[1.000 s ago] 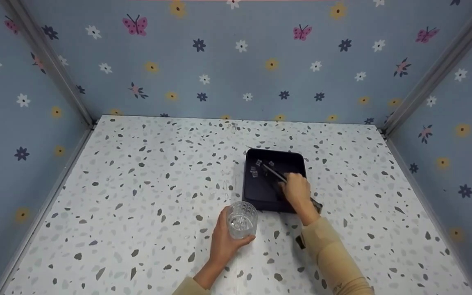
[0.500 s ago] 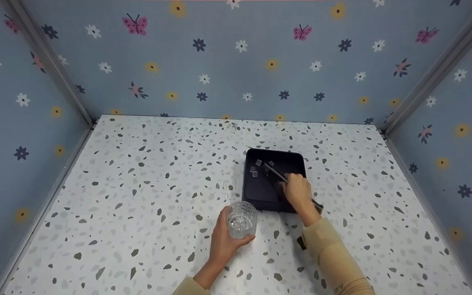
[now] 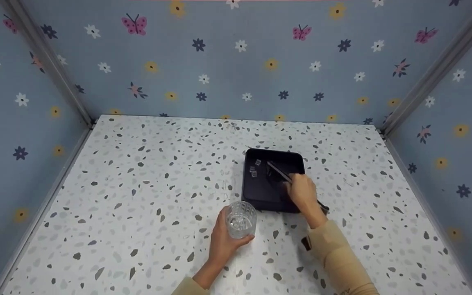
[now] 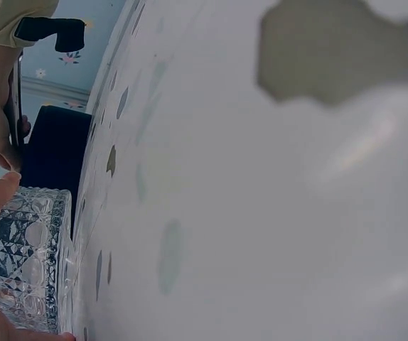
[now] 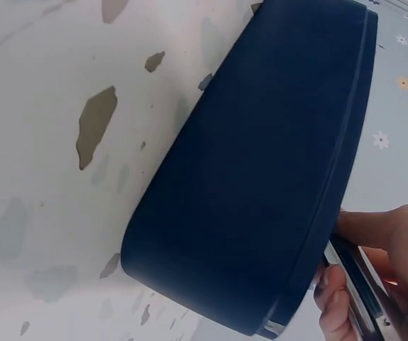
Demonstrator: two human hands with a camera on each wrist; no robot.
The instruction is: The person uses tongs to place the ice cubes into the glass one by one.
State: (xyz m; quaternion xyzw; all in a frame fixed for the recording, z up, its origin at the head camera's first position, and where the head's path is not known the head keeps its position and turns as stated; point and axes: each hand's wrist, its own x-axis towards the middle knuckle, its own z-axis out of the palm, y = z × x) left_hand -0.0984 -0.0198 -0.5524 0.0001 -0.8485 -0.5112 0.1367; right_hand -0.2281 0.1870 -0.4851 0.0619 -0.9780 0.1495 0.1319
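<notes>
My left hand (image 3: 224, 241) grips a clear cut-glass tumbler (image 3: 241, 220), fingers on one side and thumb on the other. The tumbler stands on the speckled table (image 3: 158, 196) near the tray's front left corner. In my right hand (image 3: 302, 191) is a pair of metal tongs (image 3: 279, 171), also visible from the side in the right wrist view. The tips of the tongs (image 5: 364, 291) reach down inside a dark navy tray (image 3: 273, 205). Several small clear cubes (image 3: 253, 173) lie in its left part, left of the tips. I cannot tell whether the tips hold a cube.
Blue walls (image 3: 236, 61) printed with flowers and butterflies enclose the back and both sides of the table. Grey metal strips (image 3: 51, 69) run along the corners. The tray's tall front wall (image 5: 247, 163) rises just below my right hand.
My right hand and the tongs have shifted slightly right and toward me. The clear cube near the tips at the back no longer shows. My left hand keeps the tumbler where it was.
</notes>
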